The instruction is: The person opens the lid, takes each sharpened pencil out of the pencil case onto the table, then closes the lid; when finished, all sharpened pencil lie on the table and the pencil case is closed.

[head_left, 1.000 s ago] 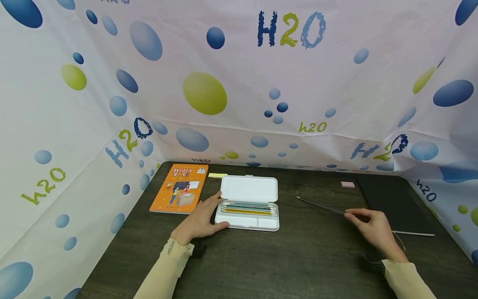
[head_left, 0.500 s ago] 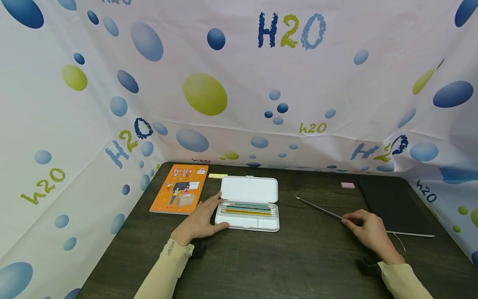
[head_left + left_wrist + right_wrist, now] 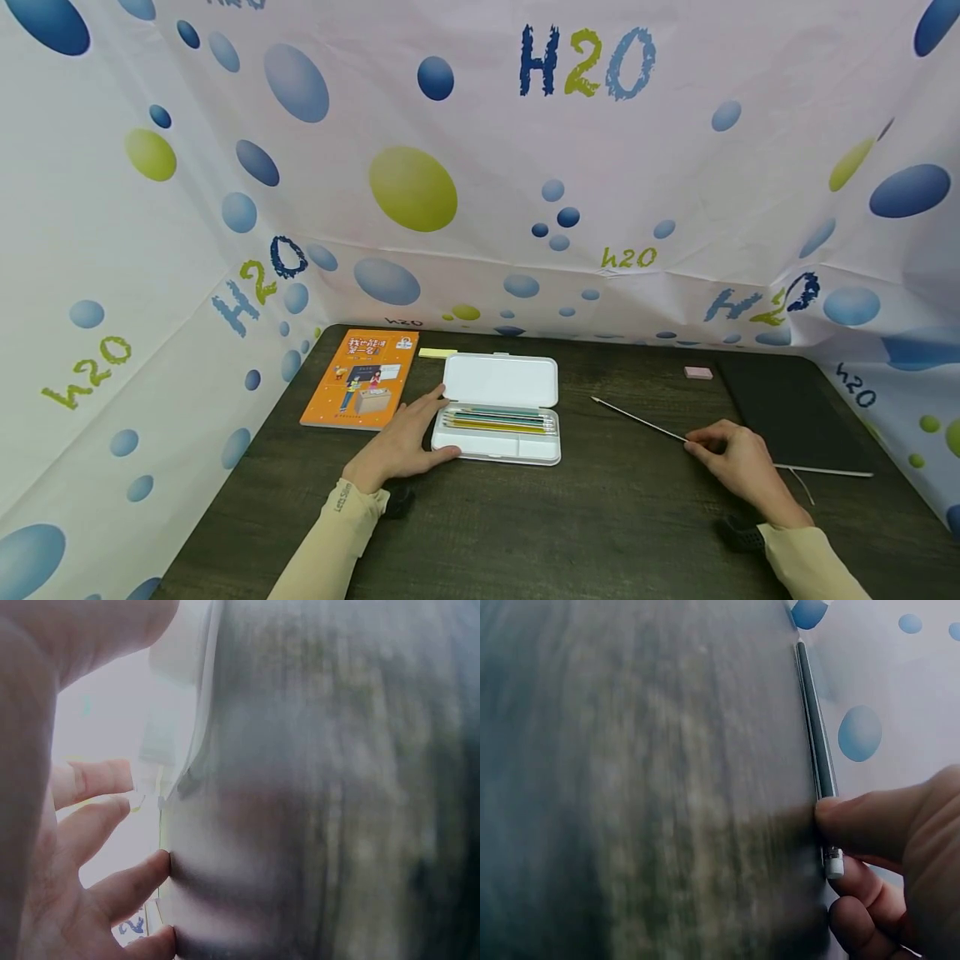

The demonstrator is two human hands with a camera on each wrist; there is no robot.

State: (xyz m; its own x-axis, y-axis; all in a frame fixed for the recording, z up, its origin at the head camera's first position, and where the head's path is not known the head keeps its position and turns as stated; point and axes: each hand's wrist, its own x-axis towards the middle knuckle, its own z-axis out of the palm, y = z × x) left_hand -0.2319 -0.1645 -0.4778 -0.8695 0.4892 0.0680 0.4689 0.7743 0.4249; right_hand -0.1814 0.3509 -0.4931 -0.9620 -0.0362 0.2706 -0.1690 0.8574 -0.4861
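Observation:
My left hand (image 3: 401,446) rests at the left end of an open white pencil case (image 3: 480,448), the thumb along its front edge and a fingertip near the hinge. Several pencils (image 3: 498,421) lie in the back compartment. Off to the right, my right hand (image 3: 738,467) pinches a dark pencil (image 3: 637,418) near its eraser end, between thumb and fingers. The pencil's tip points left, toward the case, and it lies low along the tabletop; whether it touches cannot be told. In the right wrist view its white eraser (image 3: 834,868) shows just below the thumb.
An orange book (image 3: 360,379) lies left of the case. Behind the case is a yellow strip (image 3: 437,353). A pink eraser (image 3: 698,372) and a black notebook (image 3: 795,412) lie on the right of the dark table (image 3: 570,533). Printed cloth walls (image 3: 495,208) enclose the table.
My right hand has shifted slightly left and down with the pencil, its tip moving a little toward the case. My left hand and the pencil case have stayed in place.

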